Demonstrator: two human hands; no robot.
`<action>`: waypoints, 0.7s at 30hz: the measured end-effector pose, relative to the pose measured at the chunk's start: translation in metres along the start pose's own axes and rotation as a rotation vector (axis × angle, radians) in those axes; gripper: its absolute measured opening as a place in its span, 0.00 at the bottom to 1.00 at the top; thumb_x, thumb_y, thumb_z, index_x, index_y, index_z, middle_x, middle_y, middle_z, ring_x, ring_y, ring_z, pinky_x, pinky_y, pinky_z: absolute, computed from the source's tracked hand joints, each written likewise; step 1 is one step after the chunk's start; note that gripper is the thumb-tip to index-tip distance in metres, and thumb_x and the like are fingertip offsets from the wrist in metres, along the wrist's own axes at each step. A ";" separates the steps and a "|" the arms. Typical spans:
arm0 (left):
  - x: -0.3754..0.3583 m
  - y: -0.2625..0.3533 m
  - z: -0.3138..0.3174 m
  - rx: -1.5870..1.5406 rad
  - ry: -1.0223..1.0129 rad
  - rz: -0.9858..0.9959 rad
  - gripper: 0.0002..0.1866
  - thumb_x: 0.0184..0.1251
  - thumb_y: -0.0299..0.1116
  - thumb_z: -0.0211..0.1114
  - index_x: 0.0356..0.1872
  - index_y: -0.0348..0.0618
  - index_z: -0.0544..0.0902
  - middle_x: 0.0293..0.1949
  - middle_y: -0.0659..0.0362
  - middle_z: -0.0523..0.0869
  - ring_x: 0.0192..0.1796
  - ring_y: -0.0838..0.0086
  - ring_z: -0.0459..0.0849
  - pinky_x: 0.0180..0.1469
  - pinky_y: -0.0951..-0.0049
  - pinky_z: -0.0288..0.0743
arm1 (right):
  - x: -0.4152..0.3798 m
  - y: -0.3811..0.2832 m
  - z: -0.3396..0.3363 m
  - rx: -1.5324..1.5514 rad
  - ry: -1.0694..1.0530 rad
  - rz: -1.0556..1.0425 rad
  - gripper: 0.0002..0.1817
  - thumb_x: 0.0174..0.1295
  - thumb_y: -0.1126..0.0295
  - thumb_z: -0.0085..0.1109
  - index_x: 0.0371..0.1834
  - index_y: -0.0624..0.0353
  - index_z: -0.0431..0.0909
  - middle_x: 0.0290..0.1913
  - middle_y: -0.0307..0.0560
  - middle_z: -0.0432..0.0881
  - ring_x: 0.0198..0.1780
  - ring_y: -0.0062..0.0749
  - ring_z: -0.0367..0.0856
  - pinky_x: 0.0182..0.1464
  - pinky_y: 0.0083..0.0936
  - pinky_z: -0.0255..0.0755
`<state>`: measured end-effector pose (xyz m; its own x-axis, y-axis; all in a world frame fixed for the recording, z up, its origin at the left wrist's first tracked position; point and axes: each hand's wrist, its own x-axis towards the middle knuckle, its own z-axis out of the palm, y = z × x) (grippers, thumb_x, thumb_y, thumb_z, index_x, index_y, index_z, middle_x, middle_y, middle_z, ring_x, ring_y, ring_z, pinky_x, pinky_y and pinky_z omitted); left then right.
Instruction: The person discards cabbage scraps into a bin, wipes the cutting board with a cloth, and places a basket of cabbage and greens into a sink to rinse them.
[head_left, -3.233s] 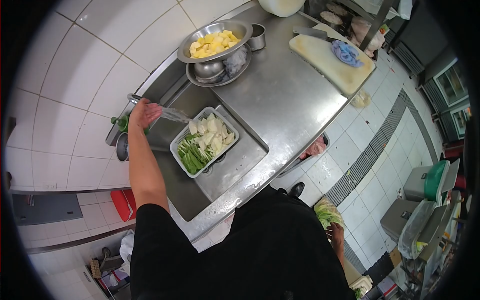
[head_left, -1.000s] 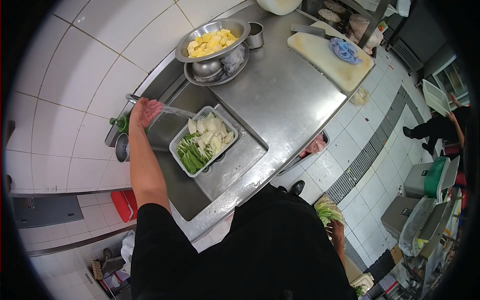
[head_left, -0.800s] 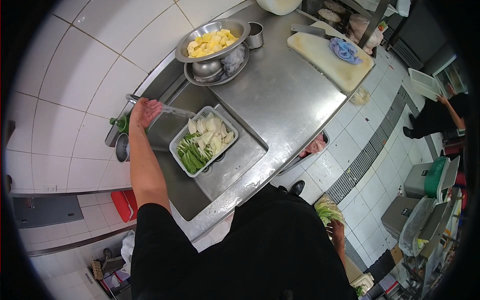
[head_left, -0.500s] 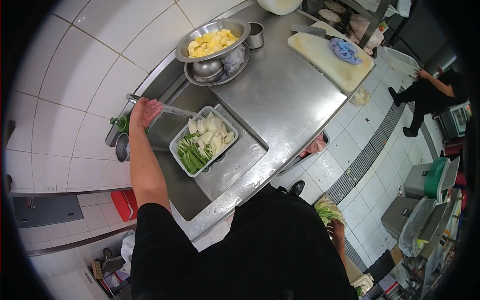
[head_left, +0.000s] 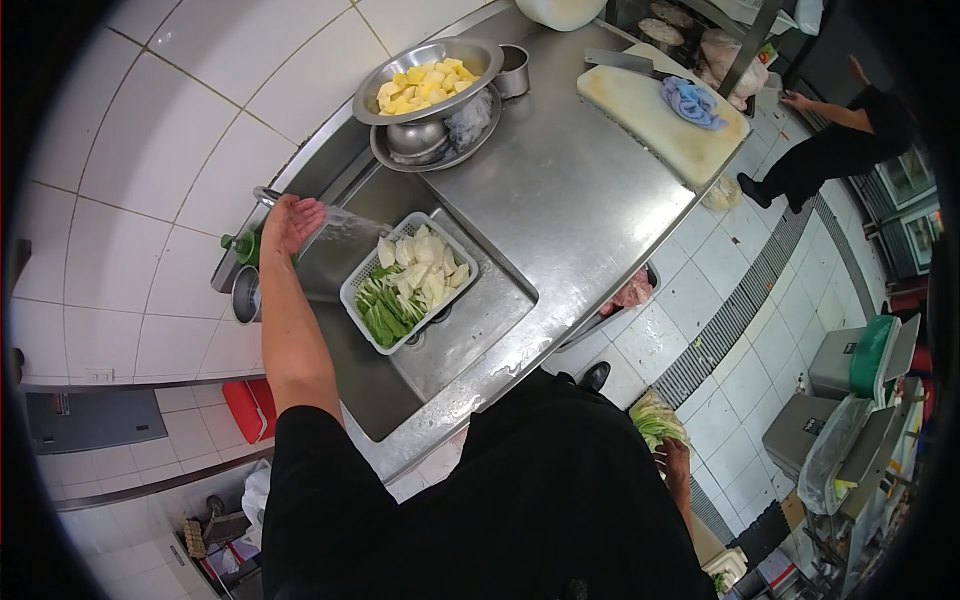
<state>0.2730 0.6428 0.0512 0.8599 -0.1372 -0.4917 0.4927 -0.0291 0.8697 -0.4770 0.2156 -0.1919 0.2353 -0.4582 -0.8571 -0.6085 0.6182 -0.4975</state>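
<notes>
My left hand (head_left: 293,224) is at the tap (head_left: 266,196), palm up and fingers stretched, with running water spraying off it toward the basket. A white perforated basket (head_left: 466,284) rests in the sink (head_left: 362,398); it holds pale sliced vegetable pieces (head_left: 432,262) and cut green leaves (head_left: 384,314). Down at my right side, my right hand (head_left: 674,458) has its fingers curled on a bunch of leafy vegetable (head_left: 656,420), which looks wrapped in clear plastic.
Cut yellow chunks (head_left: 425,88) fill a metal bowl (head_left: 486,62) above another bowl. On the counter (head_left: 540,190) lie a cutting board (head_left: 640,110), a cleaver (head_left: 618,60) and a blue cloth (head_left: 692,103). Another person (head_left: 850,140) stands across the tiled floor. Grey bins (head_left: 800,430) stand at the right.
The other person has shifted, and the white tray by that person's hand is no longer seen there. The water off my left hand spreads wider. Both my hands have stayed nearly still.
</notes>
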 end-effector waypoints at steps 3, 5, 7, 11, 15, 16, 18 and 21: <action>0.002 -0.001 -0.001 -0.006 -0.010 0.009 0.19 0.60 0.39 0.55 0.41 0.30 0.77 0.41 0.45 0.84 0.43 0.57 0.85 0.50 0.65 0.81 | 0.001 0.002 -0.001 0.002 -0.006 -0.007 0.16 0.63 0.57 0.53 0.47 0.56 0.72 0.33 0.41 0.78 0.30 0.27 0.79 0.29 0.23 0.72; 0.002 -0.001 0.001 -0.010 0.000 0.016 0.19 0.60 0.39 0.55 0.41 0.30 0.77 0.41 0.45 0.84 0.43 0.57 0.85 0.50 0.64 0.81 | 0.001 0.001 0.000 0.002 -0.006 -0.002 0.16 0.63 0.57 0.53 0.47 0.56 0.72 0.33 0.41 0.78 0.29 0.27 0.79 0.29 0.23 0.72; -0.002 -0.001 0.004 -0.016 0.013 0.015 0.19 0.60 0.39 0.54 0.42 0.30 0.76 0.41 0.45 0.83 0.44 0.57 0.85 0.50 0.65 0.81 | 0.000 0.000 0.000 0.002 -0.006 0.003 0.16 0.63 0.58 0.53 0.47 0.56 0.72 0.33 0.41 0.78 0.29 0.27 0.79 0.29 0.23 0.72; -0.008 0.002 0.009 -0.007 0.023 0.001 0.20 0.61 0.39 0.55 0.43 0.29 0.75 0.43 0.44 0.83 0.45 0.56 0.84 0.50 0.65 0.81 | 0.000 0.001 0.000 0.016 0.004 0.016 0.15 0.63 0.58 0.53 0.46 0.55 0.72 0.32 0.40 0.78 0.29 0.27 0.79 0.29 0.23 0.72; -0.013 0.003 0.012 -0.006 0.047 -0.010 0.19 0.61 0.39 0.55 0.43 0.31 0.75 0.42 0.45 0.83 0.44 0.58 0.84 0.49 0.66 0.81 | -0.002 0.001 0.001 0.019 0.003 0.006 0.14 0.63 0.59 0.52 0.45 0.55 0.72 0.32 0.40 0.78 0.29 0.27 0.79 0.29 0.22 0.72; -0.015 0.003 0.015 0.005 0.083 0.014 0.18 0.61 0.40 0.56 0.43 0.33 0.75 0.41 0.46 0.83 0.43 0.59 0.84 0.48 0.67 0.81 | -0.001 0.001 0.001 0.019 0.003 0.006 0.14 0.63 0.59 0.52 0.45 0.55 0.72 0.32 0.40 0.78 0.29 0.27 0.79 0.29 0.22 0.72; -0.016 0.004 0.014 0.015 0.119 0.039 0.17 0.61 0.40 0.56 0.42 0.34 0.75 0.40 0.46 0.83 0.43 0.60 0.85 0.47 0.67 0.82 | -0.001 0.001 0.001 0.017 0.005 0.007 0.14 0.64 0.59 0.52 0.45 0.56 0.72 0.32 0.40 0.78 0.29 0.27 0.79 0.29 0.23 0.72; -0.014 0.006 0.008 0.074 0.105 -0.004 0.16 0.61 0.41 0.56 0.41 0.37 0.75 0.38 0.48 0.84 0.41 0.63 0.85 0.43 0.70 0.82 | 0.001 0.000 0.002 0.013 0.006 0.016 0.15 0.64 0.59 0.52 0.46 0.56 0.72 0.33 0.40 0.78 0.29 0.27 0.79 0.29 0.23 0.72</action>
<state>0.2625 0.6364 0.0635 0.8691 -0.0329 -0.4936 0.4882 -0.1030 0.8666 -0.4758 0.2167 -0.1929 0.2213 -0.4517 -0.8643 -0.6024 0.6337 -0.4854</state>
